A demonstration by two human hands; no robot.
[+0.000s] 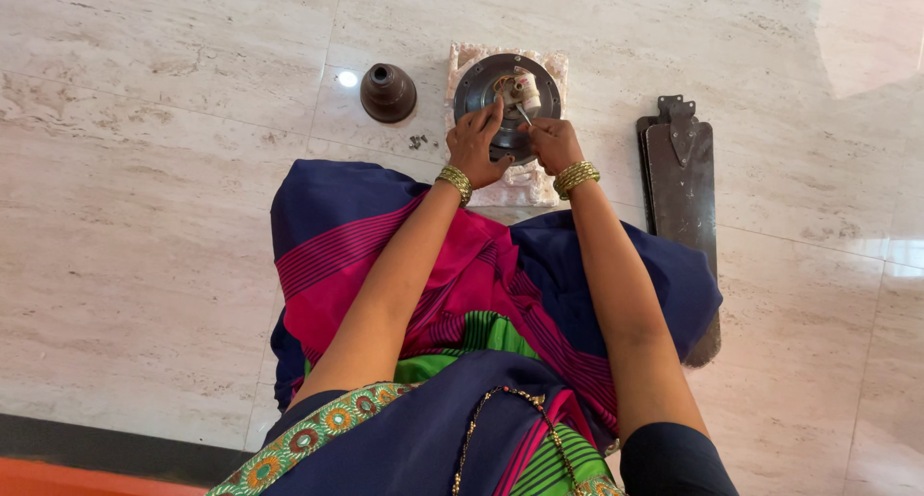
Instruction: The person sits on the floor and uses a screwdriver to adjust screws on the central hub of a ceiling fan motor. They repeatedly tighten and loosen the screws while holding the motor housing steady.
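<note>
Glossy cream marble floor (164, 169) with faint grey-brown veining filling whole view. Thin grout lines running between large square tiles. Small bright lamp reflection (347, 77) glinting on polish near top centre. Pale wash of light (866, 34) spreading across top right corner. Dark skirting strip (115, 450) and orange band (58, 481) showing at bottom left edge.

A glossy, polished stone floor (173, 169) is seen; the round motor plate (508, 92) and bell-shaped cover (388, 93) look like dull dark metal, the pad (525, 183) beneath like rough white foam.
</note>
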